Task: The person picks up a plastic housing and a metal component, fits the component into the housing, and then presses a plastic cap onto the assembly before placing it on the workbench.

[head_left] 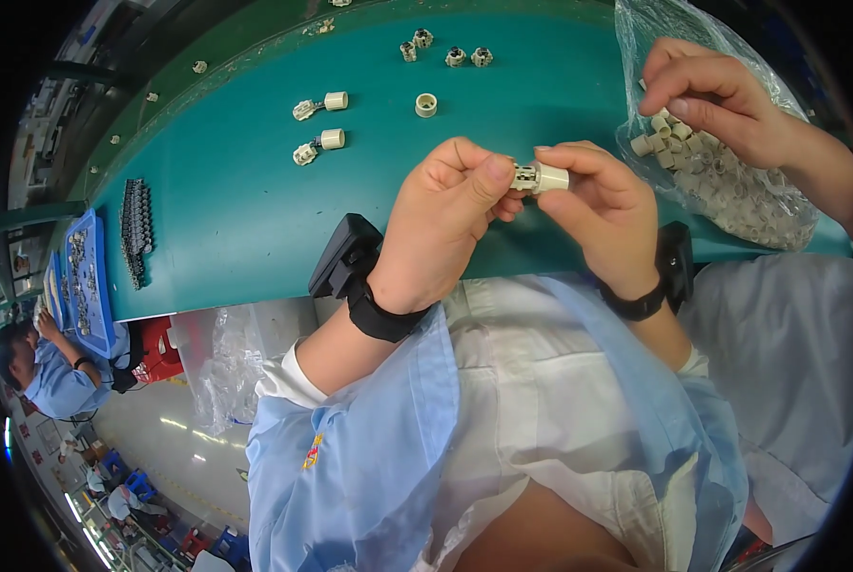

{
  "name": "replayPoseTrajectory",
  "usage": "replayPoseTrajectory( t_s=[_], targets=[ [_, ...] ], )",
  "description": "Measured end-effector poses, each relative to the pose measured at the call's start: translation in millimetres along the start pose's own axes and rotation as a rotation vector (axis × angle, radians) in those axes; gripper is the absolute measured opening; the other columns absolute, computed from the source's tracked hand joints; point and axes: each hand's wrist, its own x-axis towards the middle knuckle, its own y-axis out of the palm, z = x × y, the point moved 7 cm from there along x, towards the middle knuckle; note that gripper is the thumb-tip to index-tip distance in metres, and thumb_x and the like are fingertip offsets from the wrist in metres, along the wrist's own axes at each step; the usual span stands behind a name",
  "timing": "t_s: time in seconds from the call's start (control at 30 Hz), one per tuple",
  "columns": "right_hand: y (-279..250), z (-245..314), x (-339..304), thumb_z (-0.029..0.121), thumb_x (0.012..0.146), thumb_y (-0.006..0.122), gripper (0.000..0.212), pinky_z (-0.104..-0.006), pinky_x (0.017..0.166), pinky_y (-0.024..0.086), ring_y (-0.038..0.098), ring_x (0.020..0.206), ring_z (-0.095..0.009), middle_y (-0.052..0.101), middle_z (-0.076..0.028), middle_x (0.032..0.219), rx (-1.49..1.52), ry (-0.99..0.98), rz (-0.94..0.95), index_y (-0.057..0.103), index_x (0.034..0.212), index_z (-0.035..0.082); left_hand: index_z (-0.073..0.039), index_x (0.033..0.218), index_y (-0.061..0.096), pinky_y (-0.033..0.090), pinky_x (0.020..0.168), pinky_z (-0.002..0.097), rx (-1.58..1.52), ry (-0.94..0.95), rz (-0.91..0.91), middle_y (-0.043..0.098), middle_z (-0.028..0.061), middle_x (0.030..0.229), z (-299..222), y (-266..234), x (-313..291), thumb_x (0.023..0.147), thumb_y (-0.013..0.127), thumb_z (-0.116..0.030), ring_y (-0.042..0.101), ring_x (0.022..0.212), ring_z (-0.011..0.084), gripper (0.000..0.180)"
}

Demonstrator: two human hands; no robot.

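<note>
In front of my body, just above the near edge of the green table, both hands meet on one small part. My left hand (458,195) pinches a cream plastic insert (524,177) with dark inner pieces between thumb and fingers. A smooth cream cylindrical cap (551,178) is gripped by my right hand (603,195), thumb below and index finger above. Cap and insert touch end to end; how deep one sits in the other is hidden by my fingers.
Two insert-and-cap pairs (330,139), a lone cap (426,105) and several inserts (456,57) lie on the green table (226,210). Dark strips (136,229) and a blue tray (97,276) are leftward. A co-worker's hand (722,100) reaches over a clear bag of caps (731,181).
</note>
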Motion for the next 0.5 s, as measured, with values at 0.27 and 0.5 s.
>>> replayPoseTrajectory(
  t_s=[0.27, 0.5],
  targets=[
    [4, 16, 4, -0.001, 0.07, 0.065, 0.028, -0.0239, 0.071, 0.047, 0.057, 0.081, -0.016, 0.058, -0.01, 0.093, -0.475, -0.166, 0.0, 0.058, 0.097, 0.0, -0.004, 0.083, 0.049, 0.042, 0.061, 0.0209, -0.002, 0.008, -0.026, 0.058, 0.0056, 0.077, -2, -3, -3, 0.085, 0.054, -0.018, 0.052, 0.066, 0.01, 0.015],
    [15, 18, 8, -0.003, 0.068, 0.064, 0.03, -0.0258, 0.075, 0.043, 0.054, 0.087, -0.018, 0.056, -0.01, 0.093, -0.659, -0.114, 0.078, 0.057, 0.097, -0.001, -0.005, 0.082, 0.049, 0.041, 0.06, 0.021, -0.008, -0.018, -0.057, 0.057, 0.0044, 0.075, 1, -11, -3, 0.085, 0.054, -0.021, 0.05, 0.064, 0.0091, 0.017]
  ],
)
